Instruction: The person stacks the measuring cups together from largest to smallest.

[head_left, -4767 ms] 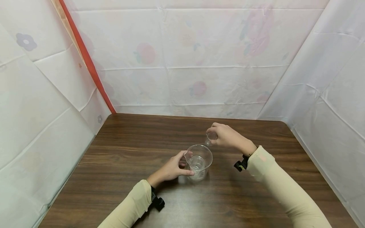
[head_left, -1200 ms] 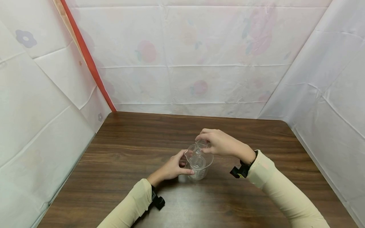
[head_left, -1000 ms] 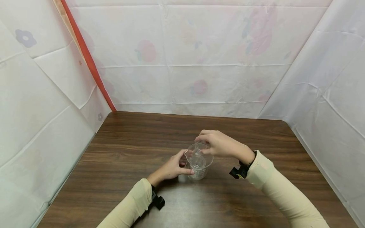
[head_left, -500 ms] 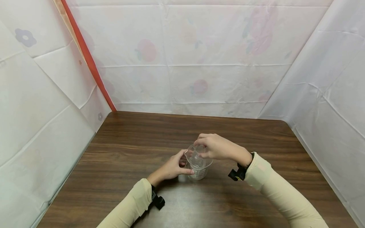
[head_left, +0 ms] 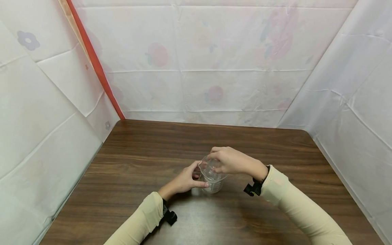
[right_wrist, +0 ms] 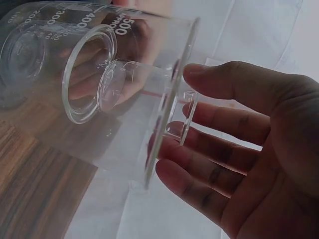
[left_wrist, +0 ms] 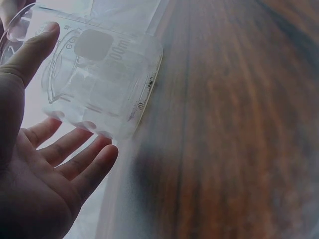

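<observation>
A large clear glass beaker [head_left: 216, 186] with white volume marks stands upright on the wooden table. My left hand [head_left: 184, 180] holds its left side, thumb in front and fingers behind. Inside it sits a smaller glass beaker, its rim [right_wrist: 68, 97] well below the large one's mouth in the right wrist view. My right hand [head_left: 234, 160] pinches a still smaller glass beaker [right_wrist: 142, 79] near its rim. That small beaker reaches down through the large mouth, its base close to the inner beaker's rim. Whether they touch I cannot tell.
The dark wooden table [head_left: 137, 149] extends around the beakers. White patterned sheets [head_left: 190, 92] hang behind it and on both sides. A red strip [head_left: 95, 63] runs down the back left corner. Black cameras are strapped to both wrists.
From the right of the large beaker, my right hand has brought the small beaker over its mouth and lowered it inside. My left hand has stayed in place.
</observation>
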The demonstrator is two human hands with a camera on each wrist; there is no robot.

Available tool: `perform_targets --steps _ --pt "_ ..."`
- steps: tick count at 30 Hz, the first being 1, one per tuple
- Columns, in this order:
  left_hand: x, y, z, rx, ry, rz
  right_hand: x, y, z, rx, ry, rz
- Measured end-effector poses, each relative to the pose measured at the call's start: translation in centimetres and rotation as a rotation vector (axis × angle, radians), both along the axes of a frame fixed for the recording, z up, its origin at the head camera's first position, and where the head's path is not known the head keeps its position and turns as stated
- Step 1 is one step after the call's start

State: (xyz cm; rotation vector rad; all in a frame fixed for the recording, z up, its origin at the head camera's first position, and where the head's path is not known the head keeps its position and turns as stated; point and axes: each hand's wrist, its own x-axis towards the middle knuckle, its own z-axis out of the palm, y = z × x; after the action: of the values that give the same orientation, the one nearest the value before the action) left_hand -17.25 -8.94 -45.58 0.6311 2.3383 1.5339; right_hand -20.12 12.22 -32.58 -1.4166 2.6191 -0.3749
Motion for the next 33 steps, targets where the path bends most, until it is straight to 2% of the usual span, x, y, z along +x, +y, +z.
perform_targets --steps 25,33 --pt "0.15 -0.09 0.02 0.003 -0.014 -0.016 0.39 -0.39 -0.31 0.084 -0.02 -0.012" --pt "0.16 -0.17 0.08 -0.024 -0.027 -0.007 0.53 -0.64 -0.79 0.104 -0.011 0.018"
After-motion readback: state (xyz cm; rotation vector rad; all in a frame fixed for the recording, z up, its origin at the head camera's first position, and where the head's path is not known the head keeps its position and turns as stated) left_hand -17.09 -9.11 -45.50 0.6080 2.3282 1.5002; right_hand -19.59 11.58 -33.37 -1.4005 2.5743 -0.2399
